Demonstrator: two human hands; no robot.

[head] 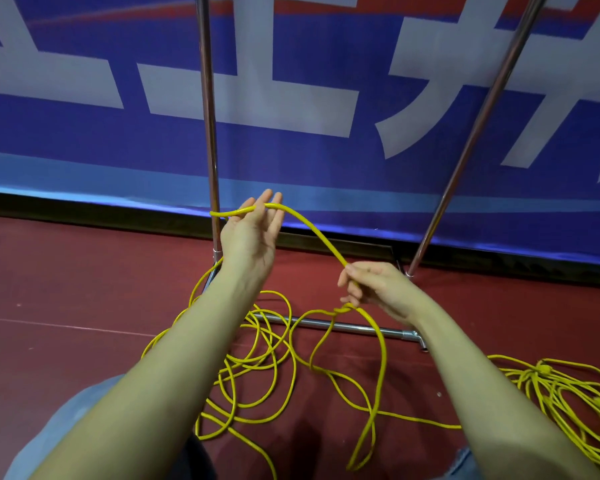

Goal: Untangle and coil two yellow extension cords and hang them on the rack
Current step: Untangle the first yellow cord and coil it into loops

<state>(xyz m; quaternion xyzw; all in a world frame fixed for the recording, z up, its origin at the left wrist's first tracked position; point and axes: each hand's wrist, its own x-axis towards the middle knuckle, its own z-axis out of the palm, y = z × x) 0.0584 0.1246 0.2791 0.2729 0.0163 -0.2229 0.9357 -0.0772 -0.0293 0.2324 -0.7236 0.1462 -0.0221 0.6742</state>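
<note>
One yellow extension cord (312, 230) arches between my two hands. My left hand (250, 233) is raised palm up with straight fingers, and the cord lies across them near the tips. My right hand (371, 285) grips the same cord lower down, fingers curled round it. Below my hands the cord falls in loose tangled loops (257, 368) on the red floor. A second yellow cord (568, 396) lies in a loose pile at the right. The metal rack has two upright poles (210, 133) and a base bar (361, 328) on the floor behind the loops.
A blue banner with white characters (326, 81) stands right behind the rack. The red floor (66, 289) stretches to the left. My knee in blue jeans (70, 420) shows at bottom left. The right rack pole (471, 133) leans in the wide-angle view.
</note>
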